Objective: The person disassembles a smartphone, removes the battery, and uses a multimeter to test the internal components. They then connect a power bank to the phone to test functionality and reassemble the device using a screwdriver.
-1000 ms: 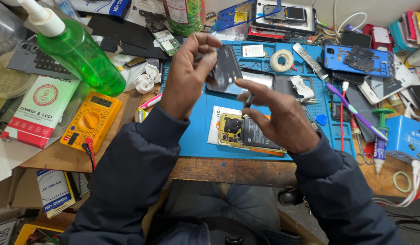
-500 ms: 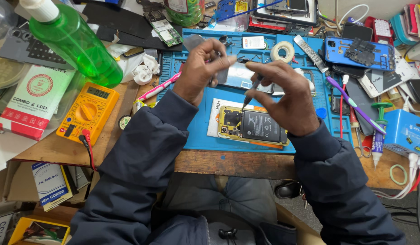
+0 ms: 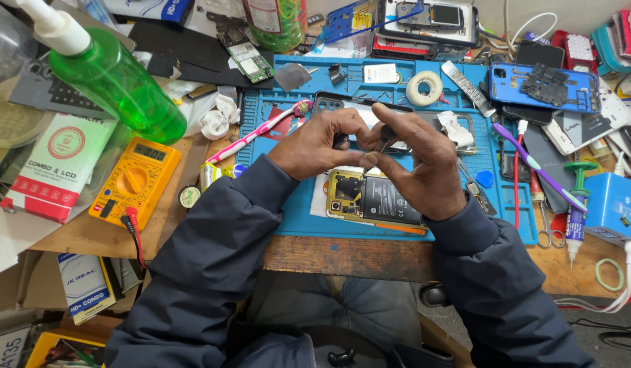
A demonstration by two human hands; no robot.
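My left hand [image 3: 314,144] and my right hand [image 3: 419,165] meet fingertip to fingertip above a blue work mat [image 3: 296,204]. The left fingers pinch the near edge of a dark phone back cover [image 3: 331,103], which is held low over the mat and mostly hidden by both hands. Between thumb and fingers, the right hand grips a small dark tool [image 3: 386,131] whose tip is hidden. Just below the hands lies an opened phone [image 3: 378,200], with its black battery and gold-coloured board showing.
A green pump bottle [image 3: 117,85] and a yellow multimeter [image 3: 134,182] are on the left. A pink toothbrush [image 3: 257,133], a tape roll [image 3: 424,87], a blue phone frame [image 3: 544,86], a purple toothbrush [image 3: 537,165], scissors [image 3: 546,228] and a glue tube [image 3: 574,225] crowd the bench.
The left hand has brought the back cover down from a raised position to just over the mat. The right hand has moved up from the opened phone to meet it.
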